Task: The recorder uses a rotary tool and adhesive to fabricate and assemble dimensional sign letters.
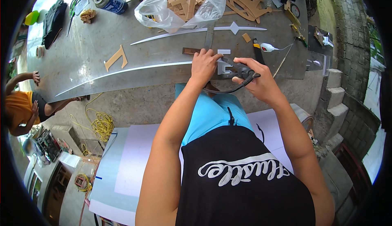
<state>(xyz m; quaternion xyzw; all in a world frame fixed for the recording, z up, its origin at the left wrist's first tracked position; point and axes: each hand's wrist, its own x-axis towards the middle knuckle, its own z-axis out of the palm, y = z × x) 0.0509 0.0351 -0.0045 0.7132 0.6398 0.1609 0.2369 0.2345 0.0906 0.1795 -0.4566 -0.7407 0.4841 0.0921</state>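
Note:
My right hand (261,81) is wrapped round a dark corded hand tool (241,70); its exact kind is hard to make out, and its working end is partly hidden. The cord loops back toward my waist. Palm down, my left hand (204,66) rests on the metal table with fingers stretched out, fingertips by a small white cut-out piece (223,52). Close to the tool lies a white notched piece (223,67). A try square (191,51) with a brown stock sits just beyond my left fingers. From that hand a long, thin white curved strip (134,68) runs leftward.
Farther back lie a pointed strip with a diamond (234,28), a plastic bag (153,13) of brown cut-outs, a utility knife (258,52) and a glue bottle (268,47). A can (110,2) stands far left. Another person (22,107) is at the left end; yellow cord (102,124) lies below.

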